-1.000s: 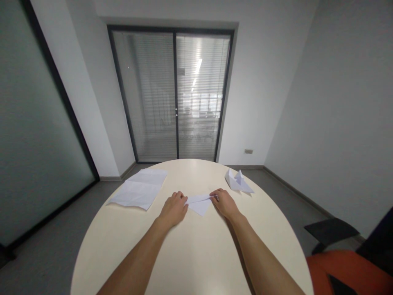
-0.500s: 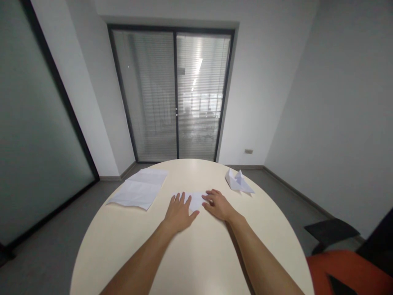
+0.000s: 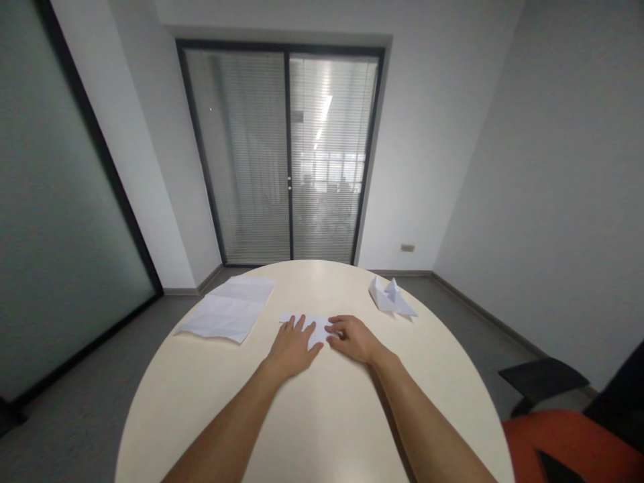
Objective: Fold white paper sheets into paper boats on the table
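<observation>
A small piece of folded white paper (image 3: 318, 331) lies flat near the middle of the round table. My left hand (image 3: 292, 349) rests palm down over its left part, fingers spread, with the thumb at its near edge. At the paper's right end is my right hand (image 3: 354, 339), its fingers loosely bent and touching the edge. A gap shows between its thumb and index finger. Both hands partly cover the paper, so its full outline is hidden.
The round cream table (image 3: 322, 422) holds a larger creased white sheet (image 3: 229, 308) at the left. A folded paper boat (image 3: 391, 298) sits at the right, near the rim. An orange and black chair (image 3: 568, 436) stands at the lower right.
My right hand has shifted slightly left along the paper. My left hand has moved a little down and left, and more of the paper's upper left corner shows.
</observation>
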Demonstrator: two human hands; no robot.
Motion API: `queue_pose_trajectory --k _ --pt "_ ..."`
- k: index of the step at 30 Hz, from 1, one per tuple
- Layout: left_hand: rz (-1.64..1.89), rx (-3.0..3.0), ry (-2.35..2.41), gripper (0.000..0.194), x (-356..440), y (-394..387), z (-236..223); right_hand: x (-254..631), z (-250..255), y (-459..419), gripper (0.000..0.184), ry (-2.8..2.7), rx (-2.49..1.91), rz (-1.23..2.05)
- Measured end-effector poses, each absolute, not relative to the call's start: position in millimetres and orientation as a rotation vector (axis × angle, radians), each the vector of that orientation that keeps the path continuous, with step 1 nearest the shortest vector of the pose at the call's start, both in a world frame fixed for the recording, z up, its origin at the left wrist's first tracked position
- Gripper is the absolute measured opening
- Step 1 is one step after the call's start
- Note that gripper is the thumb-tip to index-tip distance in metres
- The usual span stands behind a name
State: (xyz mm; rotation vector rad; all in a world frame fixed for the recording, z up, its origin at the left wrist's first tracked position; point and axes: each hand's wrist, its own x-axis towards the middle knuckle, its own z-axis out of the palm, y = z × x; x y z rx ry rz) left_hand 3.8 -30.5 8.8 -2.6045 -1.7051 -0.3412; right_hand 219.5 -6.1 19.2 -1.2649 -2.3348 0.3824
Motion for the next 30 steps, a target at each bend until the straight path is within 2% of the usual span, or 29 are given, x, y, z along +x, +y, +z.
queue_pose_trajectory --k 10,18,23,30 --pt "-0.34 -2.615 -1.605 0.052 6.7 -27.3 10.0 219.4 14.6 -4.0 0.039 -2.335 -1.239 0.26" --pt "-0.393 -2.694 -1.516 0.046 6.7 -26.1 7.1 216.5 14.0 2.4 0.028 -2.197 -1.417 0.297" --pt "-0.436 -2.684 -1.53 0.043 7.1 -26.0 6.3 217.8 13.4 3.3 0.031 -2.073 -1.618 0.253" --pt "-0.511 -2.658 -1.535 0.039 6.3 -25.1 9.4 213.4 20.4 -1.6 0.024 -2.023 -1.76 0.257"
